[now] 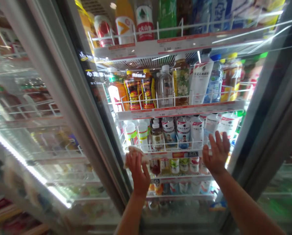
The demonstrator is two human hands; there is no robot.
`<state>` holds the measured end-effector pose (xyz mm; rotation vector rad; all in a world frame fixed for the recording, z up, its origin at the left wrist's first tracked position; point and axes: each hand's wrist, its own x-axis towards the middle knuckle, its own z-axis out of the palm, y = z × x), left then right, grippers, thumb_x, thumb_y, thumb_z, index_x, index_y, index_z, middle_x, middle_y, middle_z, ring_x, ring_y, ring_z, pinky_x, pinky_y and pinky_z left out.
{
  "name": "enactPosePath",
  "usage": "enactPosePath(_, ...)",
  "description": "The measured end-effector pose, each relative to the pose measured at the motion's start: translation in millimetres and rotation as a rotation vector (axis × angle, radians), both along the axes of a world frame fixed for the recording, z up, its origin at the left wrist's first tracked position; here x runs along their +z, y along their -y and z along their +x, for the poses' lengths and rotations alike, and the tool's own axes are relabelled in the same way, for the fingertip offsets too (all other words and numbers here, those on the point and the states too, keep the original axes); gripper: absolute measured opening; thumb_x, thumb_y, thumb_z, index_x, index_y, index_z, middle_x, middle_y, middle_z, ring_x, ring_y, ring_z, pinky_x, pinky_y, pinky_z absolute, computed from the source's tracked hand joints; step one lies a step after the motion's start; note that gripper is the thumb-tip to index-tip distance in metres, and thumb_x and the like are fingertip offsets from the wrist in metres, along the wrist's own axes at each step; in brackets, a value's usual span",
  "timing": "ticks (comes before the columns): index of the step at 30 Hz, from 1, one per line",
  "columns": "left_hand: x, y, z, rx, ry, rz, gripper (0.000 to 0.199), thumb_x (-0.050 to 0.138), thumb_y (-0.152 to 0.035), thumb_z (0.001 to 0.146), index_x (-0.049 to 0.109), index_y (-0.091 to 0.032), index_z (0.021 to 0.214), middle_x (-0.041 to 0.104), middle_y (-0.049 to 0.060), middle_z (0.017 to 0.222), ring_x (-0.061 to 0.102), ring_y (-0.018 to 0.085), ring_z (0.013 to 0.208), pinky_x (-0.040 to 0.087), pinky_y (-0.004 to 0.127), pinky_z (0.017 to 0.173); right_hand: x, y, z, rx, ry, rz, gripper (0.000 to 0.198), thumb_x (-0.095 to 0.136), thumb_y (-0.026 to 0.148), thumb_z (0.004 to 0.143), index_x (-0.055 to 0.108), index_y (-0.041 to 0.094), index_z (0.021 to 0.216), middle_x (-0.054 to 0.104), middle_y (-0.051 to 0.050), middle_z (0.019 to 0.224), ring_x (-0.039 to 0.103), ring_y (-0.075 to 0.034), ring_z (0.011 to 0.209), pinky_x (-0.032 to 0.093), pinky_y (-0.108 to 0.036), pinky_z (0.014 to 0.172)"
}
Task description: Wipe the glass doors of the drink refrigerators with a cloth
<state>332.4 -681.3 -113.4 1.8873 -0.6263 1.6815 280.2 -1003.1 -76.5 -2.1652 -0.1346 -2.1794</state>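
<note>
My left hand [137, 174] is raised against the glass door of a drinks fridge, its fingers closed over a pale cloth [146, 159]. Part of the cloth shows above and beside the fingers. To the right, my right hand [217, 155] is up with its fingers spread and holds nothing. It is at or very near the glass; I cannot tell whether it touches. Behind the glass door [175, 209], bottles and cups stand in rows on lit shelves.
A thick metal door frame [69, 94] runs slanting down the left side, and a dark frame [265, 137] borders the right. Wire rails front the shelves, with a price strip [180, 112] along one edge. Another glass-fronted section [38, 140] with blurred goods lies left.
</note>
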Motion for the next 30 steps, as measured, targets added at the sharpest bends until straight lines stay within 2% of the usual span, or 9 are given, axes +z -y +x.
enactPosePath(2, -34.5, 5, -4, -0.011, 0.023, 0.138, 0.063, 0.049, -0.007, 0.098, 0.037, -0.022, 0.158, 0.045, 0.013, 0.158, 0.021, 0.026, 0.158, 0.022, 0.053, 0.131, 0, 0, 0, -0.004, -0.011, 0.005, 0.069, 0.060, 0.019, 0.091, 0.040, 0.025, 0.157, 0.045, -0.012, 0.160, 0.037, -0.037, 0.151, 0.035, -0.060, 0.121)
enactPosePath(4, -32.4, -1, 1, -0.029, 0.049, 0.237, 0.057, 0.050, -0.008, 0.097, 0.045, -0.023, 0.152, 0.055, 0.012, 0.150, 0.027, 0.025, 0.156, 0.023, 0.053, 0.131, -1, 0, -1, -0.010, -0.022, 0.012, 0.069, 0.059, 0.019, 0.091, 0.040, 0.025, 0.157, 0.046, -0.013, 0.160, 0.037, -0.038, 0.151, 0.035, -0.061, 0.121)
enactPosePath(10, 105.7, -36, 32, 0.016, 0.094, 0.000, 0.048, 0.045, -0.021, 0.104, 0.044, -0.017, 0.151, 0.045, 0.017, 0.157, 0.021, 0.026, 0.158, 0.018, 0.054, 0.131, -1, 0, -1, -0.014, -0.016, 0.024, 0.064, 0.059, 0.020, 0.091, 0.045, 0.023, 0.153, 0.049, -0.014, 0.157, 0.039, -0.038, 0.150, 0.037, -0.061, 0.120)
enactPosePath(12, 120.6, -28, 30, 0.030, 0.093, -0.077, 0.049, 0.043, -0.020, 0.104, 0.041, -0.014, 0.153, 0.041, 0.019, 0.159, 0.021, 0.027, 0.158, 0.017, 0.055, 0.131, 0, -1, -1, -0.007, -0.009, 0.020, 0.063, 0.059, 0.020, 0.091, 0.046, 0.023, 0.152, 0.050, -0.015, 0.156, 0.039, -0.037, 0.150, 0.037, -0.061, 0.119)
enactPosePath(15, 82.3, 4, 13, 0.013, 0.131, -0.009, 0.053, 0.045, -0.014, 0.101, 0.038, -0.013, 0.154, 0.042, 0.019, 0.158, 0.018, 0.029, 0.159, 0.018, 0.056, 0.131, 0, -2, -2, -0.004, -0.007, 0.016, 0.063, 0.059, 0.019, 0.091, 0.046, 0.023, 0.152, 0.051, -0.014, 0.155, 0.040, -0.037, 0.149, 0.037, -0.060, 0.119)
enactPosePath(18, 22.4, 40, -7, -0.060, 0.090, 0.245, 0.051, 0.044, -0.008, 0.098, 0.047, -0.016, 0.148, 0.059, 0.015, 0.144, 0.022, 0.026, 0.158, 0.022, 0.051, 0.131, 1, -1, -1, -0.006, -0.003, 0.006, 0.065, 0.059, 0.018, 0.091, 0.044, 0.024, 0.154, 0.050, -0.014, 0.156, 0.040, -0.036, 0.150, 0.036, -0.059, 0.120)
enactPosePath(20, 4.4, 54, -15, -0.121, 0.055, 0.384, 0.048, 0.044, -0.006, 0.097, 0.055, -0.018, 0.142, 0.067, 0.011, 0.134, 0.026, 0.024, 0.156, 0.023, 0.047, 0.131, 1, 1, 0, 0.006, 0.004, -0.007, 0.067, 0.059, 0.017, 0.091, 0.042, 0.024, 0.155, 0.049, -0.013, 0.157, 0.038, -0.035, 0.151, 0.036, -0.058, 0.121)
enactPosePath(26, 50.5, 72, -19, -0.274, 0.056, 0.406, 0.048, 0.047, -0.005, 0.096, 0.055, -0.019, 0.142, 0.066, 0.009, 0.137, 0.034, 0.021, 0.153, 0.030, 0.044, 0.128, 4, -8, -10, 0.037, 0.048, -0.028, 0.072, 0.059, 0.013, 0.090, 0.039, 0.025, 0.158, 0.046, -0.013, 0.159, 0.040, -0.035, 0.150, 0.039, -0.059, 0.119)
enactPosePath(30, 60.8, 98, -24, -0.305, 0.026, 0.316, 0.056, 0.048, -0.009, 0.097, 0.042, -0.018, 0.152, 0.058, 0.013, 0.147, 0.032, 0.025, 0.154, 0.033, 0.051, 0.127, 3, -48, -26, 0.269, -0.001, -0.121, 0.074, 0.058, 0.006, 0.089, 0.038, 0.021, 0.158, 0.047, -0.013, 0.159, 0.048, -0.029, 0.145, 0.049, -0.047, 0.115)
